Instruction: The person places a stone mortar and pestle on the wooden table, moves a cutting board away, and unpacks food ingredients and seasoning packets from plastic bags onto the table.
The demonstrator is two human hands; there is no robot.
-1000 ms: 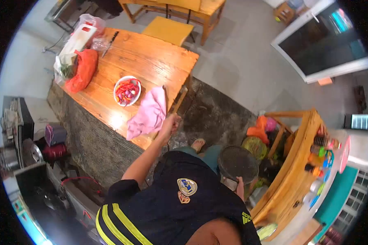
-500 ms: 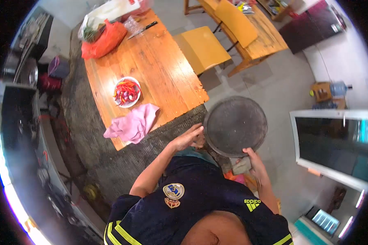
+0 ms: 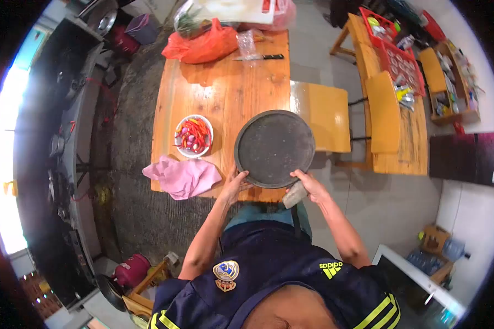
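Observation:
Between my two hands is a wide, round, dark stone mortar (image 3: 274, 148), its flat face turned up. My left hand (image 3: 234, 185) is closed on the near left rim, thumb on top. My right hand (image 3: 313, 188) grips the near right rim and also holds a grey stone pestle (image 3: 295, 195) beneath it. The mortar is over the right front part of the wooden table (image 3: 230, 93); whether it touches the wood I cannot tell. To its left are a white bowl (image 3: 194, 136) of red chillies and shallots and a crumpled pink cloth (image 3: 182, 176).
Toward the table's far end lie a knife (image 3: 260, 57), a red plastic bag (image 3: 203, 45) and a white cutting board (image 3: 241, 10). A yellow chair (image 3: 321, 115) stands against the right side. The dark stove counter (image 3: 66, 137) runs along the left.
My body has turned to face the table, and the mortar has come from beside it to over its front right corner. My left hand has closed on the mortar's rim.

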